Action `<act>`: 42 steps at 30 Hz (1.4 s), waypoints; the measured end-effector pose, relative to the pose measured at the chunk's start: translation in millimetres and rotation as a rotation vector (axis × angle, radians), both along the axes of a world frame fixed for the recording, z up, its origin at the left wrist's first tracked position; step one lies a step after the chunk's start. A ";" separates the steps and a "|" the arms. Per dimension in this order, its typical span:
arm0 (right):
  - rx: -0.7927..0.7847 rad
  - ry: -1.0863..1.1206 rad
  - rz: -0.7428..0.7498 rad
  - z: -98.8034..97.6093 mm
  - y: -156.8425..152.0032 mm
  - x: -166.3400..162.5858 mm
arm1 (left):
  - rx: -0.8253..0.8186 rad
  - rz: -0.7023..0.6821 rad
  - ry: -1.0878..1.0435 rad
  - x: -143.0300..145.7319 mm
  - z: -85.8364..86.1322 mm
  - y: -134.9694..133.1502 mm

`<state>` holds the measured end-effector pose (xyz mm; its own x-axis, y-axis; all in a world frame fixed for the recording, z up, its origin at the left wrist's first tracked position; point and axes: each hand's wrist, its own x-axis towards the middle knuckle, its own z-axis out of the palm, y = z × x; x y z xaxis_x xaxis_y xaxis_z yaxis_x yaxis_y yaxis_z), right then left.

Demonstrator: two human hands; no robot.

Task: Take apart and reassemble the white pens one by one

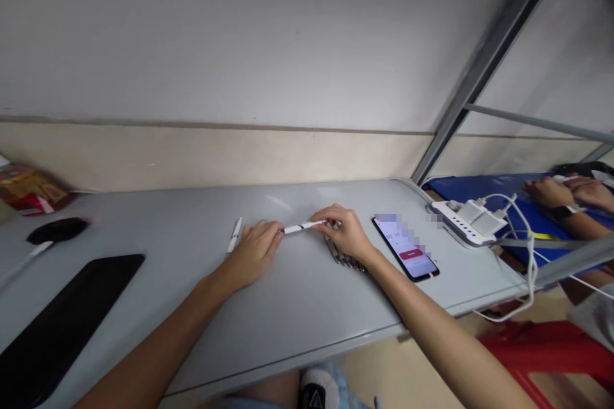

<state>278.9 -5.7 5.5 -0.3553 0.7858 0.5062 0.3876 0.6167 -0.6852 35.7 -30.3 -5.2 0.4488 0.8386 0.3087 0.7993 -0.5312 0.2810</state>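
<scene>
A white pen [293,229] with dark marks is held level just above the grey table [288,313], between my two hands. My left hand [256,249] pinches its left end with closed fingers. At its right end, my right hand [344,230] grips the narrow tip between thumb and fingers. Another white pen [235,235] lies beside my left hand, on its far left side. Under and beside my right hand rests a row of several pens [346,260] with dark, shiny ends, partly hidden by that hand.
A lit phone [407,249] lies to the right, before a white power strip [463,223] with chargers and cables. On the left are a long black object [71,326], a dark oval object [57,230] and a red packet [33,192]. Another person's hands [570,195] are at the far right.
</scene>
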 end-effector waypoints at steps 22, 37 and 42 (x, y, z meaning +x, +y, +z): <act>-0.298 -0.079 0.149 11.8 -4.4 10.3 | 0.012 0.020 -0.007 4.4 9.8 -2.8; -0.247 -0.095 0.136 14.4 -8.0 8.3 | -0.001 0.002 -0.028 6.7 11.0 -4.3; -0.217 -0.120 0.114 12.3 -6.8 8.9 | -0.006 -0.008 -0.014 7.9 10.2 -5.4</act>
